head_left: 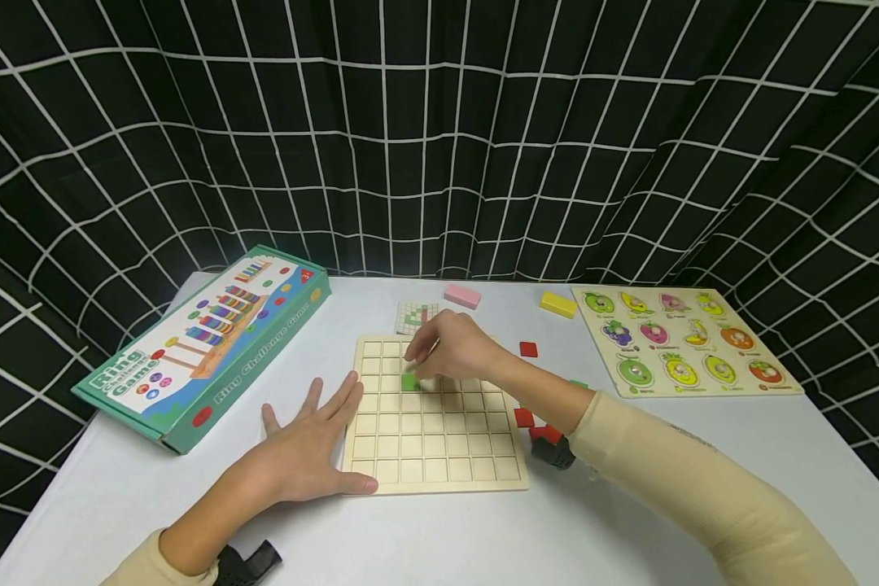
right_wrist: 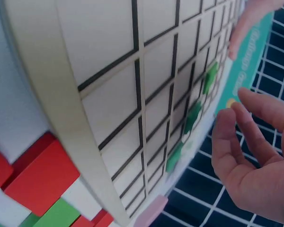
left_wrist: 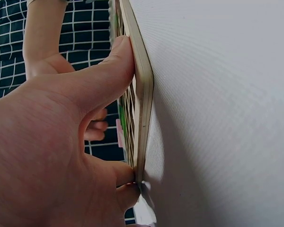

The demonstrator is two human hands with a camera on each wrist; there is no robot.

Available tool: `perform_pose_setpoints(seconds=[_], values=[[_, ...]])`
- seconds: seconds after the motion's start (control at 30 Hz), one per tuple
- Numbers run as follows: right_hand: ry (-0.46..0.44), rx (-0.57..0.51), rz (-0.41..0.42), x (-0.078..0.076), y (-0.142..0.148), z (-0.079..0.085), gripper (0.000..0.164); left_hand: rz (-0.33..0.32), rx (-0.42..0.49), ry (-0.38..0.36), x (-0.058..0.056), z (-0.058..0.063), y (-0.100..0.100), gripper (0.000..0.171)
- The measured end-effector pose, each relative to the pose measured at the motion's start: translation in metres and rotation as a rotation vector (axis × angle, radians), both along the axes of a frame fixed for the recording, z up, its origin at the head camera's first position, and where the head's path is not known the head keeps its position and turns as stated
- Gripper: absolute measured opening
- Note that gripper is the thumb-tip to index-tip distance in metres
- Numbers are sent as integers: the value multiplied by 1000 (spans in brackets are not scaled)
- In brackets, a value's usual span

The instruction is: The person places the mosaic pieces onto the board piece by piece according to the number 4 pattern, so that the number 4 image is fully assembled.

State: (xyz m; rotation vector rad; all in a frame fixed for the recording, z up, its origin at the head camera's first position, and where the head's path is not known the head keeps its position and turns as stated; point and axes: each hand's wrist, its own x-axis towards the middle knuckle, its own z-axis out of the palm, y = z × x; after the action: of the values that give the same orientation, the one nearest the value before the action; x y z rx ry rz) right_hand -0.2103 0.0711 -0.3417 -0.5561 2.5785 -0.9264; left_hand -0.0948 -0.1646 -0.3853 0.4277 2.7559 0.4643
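Note:
A pale wooden grid board (head_left: pixel 428 472) lies flat on the table. My left hand (head_left: pixel 303 452) rests at its left edge, fingers spread and fairly straight, with the thumb on the near-left corner. Over the board's far half hovers my right hand (head_left: pixel 454 346), its fingers loosely bent. The right wrist view shows no piece between those fingers (right_wrist: pixel 225 125). A green square tile (head_left: pixel 410 382) sits in a cell beneath that hand. Further green tiles (right_wrist: pixel 193 117) show on the board in the right wrist view; the hand hides them from the head camera.
Red tiles (head_left: pixel 529 349) and a green tile (right_wrist: pixel 57 213) lie right of the board. Behind it are a small pattern card (head_left: pixel 410 316), a pink block (head_left: pixel 462 296) and a yellow block (head_left: pixel 558 304). A game box (head_left: pixel 205 342) stands left, a fruit puzzle board (head_left: pixel 659 313) right.

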Motion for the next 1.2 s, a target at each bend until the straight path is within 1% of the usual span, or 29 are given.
perform_pose_setpoints(seconds=[0.13,0.23,0.37,0.5,0.6,0.7,0.9,1.07,1.2], values=[[-37,-59,-23,1,9,5,19,3,4,-5,0,1,0,128],[-49,-79,-44,2,16,9,19,6,8,-12,1,1,-1,128],[-33,-88,-59,4,27,12,19,7,8,-13,1,0,-1,128],[-16,-111,-66,8,39,15,18,7,11,-17,0,-4,0,128],[3,-121,-71,12,51,19,17,6,14,-21,-1,-6,2,128],[25,-125,-93,15,65,23,17,4,22,-23,-2,-7,5,128],[36,-120,-129,19,86,24,19,9,15,-32,0,-5,6,129],[47,-125,-132,23,102,26,20,12,17,-27,1,-2,4,129],[37,-128,-121,26,115,26,21,18,15,-31,1,-1,2,129]])
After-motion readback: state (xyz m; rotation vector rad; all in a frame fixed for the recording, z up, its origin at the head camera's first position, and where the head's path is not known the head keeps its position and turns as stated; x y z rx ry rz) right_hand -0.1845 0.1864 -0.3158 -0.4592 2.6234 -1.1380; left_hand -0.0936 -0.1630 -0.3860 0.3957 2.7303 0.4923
